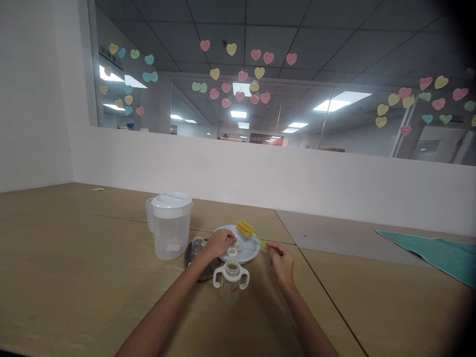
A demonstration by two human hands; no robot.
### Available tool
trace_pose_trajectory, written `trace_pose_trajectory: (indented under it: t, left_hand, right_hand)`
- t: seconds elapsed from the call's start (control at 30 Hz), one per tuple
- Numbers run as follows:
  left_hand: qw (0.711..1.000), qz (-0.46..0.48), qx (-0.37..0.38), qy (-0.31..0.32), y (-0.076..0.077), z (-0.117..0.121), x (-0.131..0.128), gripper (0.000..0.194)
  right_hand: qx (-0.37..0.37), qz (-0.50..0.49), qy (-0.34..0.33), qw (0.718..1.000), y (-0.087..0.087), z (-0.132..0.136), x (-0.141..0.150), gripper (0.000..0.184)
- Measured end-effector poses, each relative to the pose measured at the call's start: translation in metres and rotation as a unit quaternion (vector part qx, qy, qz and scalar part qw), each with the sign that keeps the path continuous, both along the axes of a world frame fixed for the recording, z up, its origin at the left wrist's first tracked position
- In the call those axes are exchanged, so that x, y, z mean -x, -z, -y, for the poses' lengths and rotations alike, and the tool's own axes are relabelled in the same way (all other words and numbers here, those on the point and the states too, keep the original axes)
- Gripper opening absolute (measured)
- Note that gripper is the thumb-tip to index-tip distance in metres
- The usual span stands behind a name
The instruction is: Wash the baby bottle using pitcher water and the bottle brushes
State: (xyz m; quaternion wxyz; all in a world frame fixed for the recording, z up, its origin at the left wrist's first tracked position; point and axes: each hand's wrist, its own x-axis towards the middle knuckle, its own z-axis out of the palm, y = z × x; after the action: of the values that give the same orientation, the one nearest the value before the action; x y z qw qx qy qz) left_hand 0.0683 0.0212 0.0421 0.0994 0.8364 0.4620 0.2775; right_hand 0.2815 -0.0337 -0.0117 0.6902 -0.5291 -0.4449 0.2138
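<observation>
My right hand (282, 265) is closed around the green handle of a bottle brush (244, 228), whose yellow sponge head points up and left over a white plate (248, 255). Over the plate's left part, my left hand (221, 242) has its fingertips pinched together; what they hold is too small to make out. Just below those fingers shows a small white ring (232, 252). Nearer to me stands a clear baby bottle (230, 287) with two white side handles and an uncapped neck. Partly behind my left wrist, a dark round tray (204, 275) bears a clear dome-shaped cap (197, 245).
A translucent lidded pitcher (171, 233) stands left of the tray. On the right lies a teal cloth (435, 253). A white wall (223, 168) with a window above it borders the table's far edge. A small pale scrap (97, 189) lies at the far left.
</observation>
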Motion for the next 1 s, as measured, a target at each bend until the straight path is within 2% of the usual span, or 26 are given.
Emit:
trace_pose_trajectory:
  t: [0.07,0.17,0.27,0.37,0.43,0.53,0.63,0.73,0.87,1.0]
  left_hand:
    - [0.999,0.046,-0.023,-0.019,0.004,0.007,0.017,0.032]
    - [0.985,0.157,-0.054,-0.040,0.018,0.014,0.034,0.033]
    - [0.963,0.260,-0.064,-0.033,0.034,0.016,0.039,0.034]
    - [0.940,0.331,-0.068,-0.042,0.040,0.016,0.040,0.034]
    - [0.934,0.342,-0.080,-0.069,0.039,0.018,0.043,0.032]
    - [0.951,0.266,-0.112,-0.106,0.035,0.023,0.054,0.029]
    - [0.975,0.109,-0.135,-0.137,0.033,0.027,0.060,0.028]
    - [0.978,-0.019,-0.117,-0.171,0.037,0.027,0.059,0.030]
    - [0.978,-0.059,-0.095,-0.178,0.044,0.023,0.055,0.028]
    - [0.979,-0.060,-0.076,-0.178,0.047,0.021,0.056,0.025]
  right_hand:
    - [0.012,-0.040,-0.007,0.999,-0.002,0.001,0.002,0.029]
    - [0.037,-0.097,-0.069,0.992,-0.006,0.004,0.008,0.027]
    - [0.047,-0.085,-0.117,0.988,-0.007,0.006,0.014,0.024]
    - [0.026,-0.040,-0.075,0.996,-0.004,0.006,0.015,0.025]
    - [0.011,-0.014,-0.033,0.999,-0.002,0.006,0.013,0.026]
    - [0.000,0.011,-0.001,1.000,-0.002,0.007,0.007,0.025]
    - [-0.007,0.027,0.006,1.000,-0.005,0.010,0.003,0.021]
    - [-0.004,0.063,0.008,0.998,-0.008,0.013,-0.002,0.018]
    - [0.001,0.169,0.037,0.985,-0.008,0.016,-0.008,0.020]
    - [-0.020,0.294,0.094,0.951,-0.002,0.016,-0.010,0.024]
